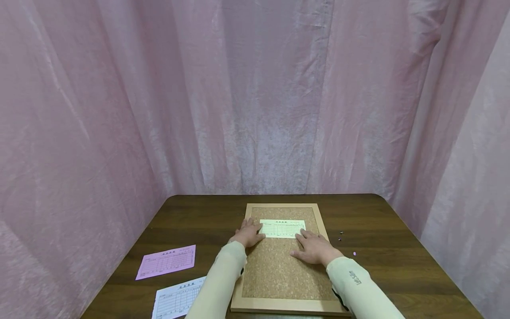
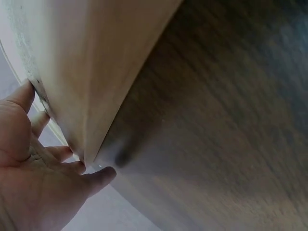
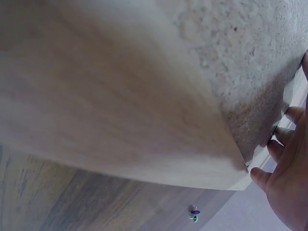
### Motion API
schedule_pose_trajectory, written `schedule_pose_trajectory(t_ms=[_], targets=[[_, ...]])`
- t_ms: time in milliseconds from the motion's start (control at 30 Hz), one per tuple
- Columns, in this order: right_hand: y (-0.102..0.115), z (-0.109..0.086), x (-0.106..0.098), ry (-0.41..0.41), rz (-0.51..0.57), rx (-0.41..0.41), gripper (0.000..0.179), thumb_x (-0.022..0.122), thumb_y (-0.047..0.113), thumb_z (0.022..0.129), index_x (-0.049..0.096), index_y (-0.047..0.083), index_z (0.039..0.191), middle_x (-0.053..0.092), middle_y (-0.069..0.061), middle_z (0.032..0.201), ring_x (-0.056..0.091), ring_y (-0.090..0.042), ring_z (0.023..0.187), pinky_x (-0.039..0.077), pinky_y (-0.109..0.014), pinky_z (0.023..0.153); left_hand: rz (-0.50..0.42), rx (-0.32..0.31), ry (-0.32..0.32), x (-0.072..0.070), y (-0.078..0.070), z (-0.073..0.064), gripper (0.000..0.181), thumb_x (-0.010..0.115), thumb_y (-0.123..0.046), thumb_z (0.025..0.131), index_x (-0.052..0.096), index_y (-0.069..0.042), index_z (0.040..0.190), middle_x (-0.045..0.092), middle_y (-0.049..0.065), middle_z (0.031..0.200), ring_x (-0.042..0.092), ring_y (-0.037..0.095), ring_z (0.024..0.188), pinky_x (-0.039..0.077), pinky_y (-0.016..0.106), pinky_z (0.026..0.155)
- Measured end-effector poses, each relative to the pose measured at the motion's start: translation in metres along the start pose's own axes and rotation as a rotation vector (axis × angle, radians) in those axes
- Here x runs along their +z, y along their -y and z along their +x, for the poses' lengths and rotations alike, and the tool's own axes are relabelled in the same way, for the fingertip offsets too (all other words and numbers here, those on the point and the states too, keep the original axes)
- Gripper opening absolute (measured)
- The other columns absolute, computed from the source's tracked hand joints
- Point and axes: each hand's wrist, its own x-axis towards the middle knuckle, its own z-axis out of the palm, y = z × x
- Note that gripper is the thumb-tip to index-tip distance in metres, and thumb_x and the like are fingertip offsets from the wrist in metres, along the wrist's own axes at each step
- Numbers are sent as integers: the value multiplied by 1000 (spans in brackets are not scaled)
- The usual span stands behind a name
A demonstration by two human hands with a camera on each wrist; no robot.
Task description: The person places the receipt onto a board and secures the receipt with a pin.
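Note:
A pale green printed form [image 1: 282, 229] lies flat on the upper part of a wood-framed cork board [image 1: 284, 279]. My left hand [image 1: 248, 233] rests at the form's left edge, its fingers spread over the board's left side. At the lower right corner of the form, my right hand [image 1: 314, 248] lies on the cork with fingers extended, the fingertips touching the paper. Neither hand grips anything. In the left wrist view, the left hand [image 2: 41, 168] reaches along the wooden frame. The right wrist view catches the right hand [image 3: 288, 168] only partly, at the image edge.
Left of the board on the dark wooden table [image 1: 215, 212] lie a pink form [image 1: 167, 261] and a white form [image 1: 177, 299], partly covered by the left sleeve. To the right sit a pink push pin [image 1: 354, 254] and small dark pins [image 1: 341, 232]. Pink curtains [image 1: 255, 110] surround the table.

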Motion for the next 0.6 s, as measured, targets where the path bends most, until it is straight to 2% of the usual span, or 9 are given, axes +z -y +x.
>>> schedule_pose_trajectory(t_ms=[367,600], targets=[[-9,-8,-8,-45,31,-6,77,59,57,94,49,-1,143,36,-26,152,34,-43,140,26,-63,109,-51,-29,-5,-7,-6,-5,57,56,-37,102,43,-13,151,14,17,164,4,39,150,19,64,113],[-14,-11,-17,-101,28,-48,70,62,47,96,49,-3,143,41,-26,148,37,-44,138,30,-62,108,-65,-3,-28,-6,-4,-7,57,57,-37,101,43,-12,151,15,19,163,6,41,149,19,66,112]])
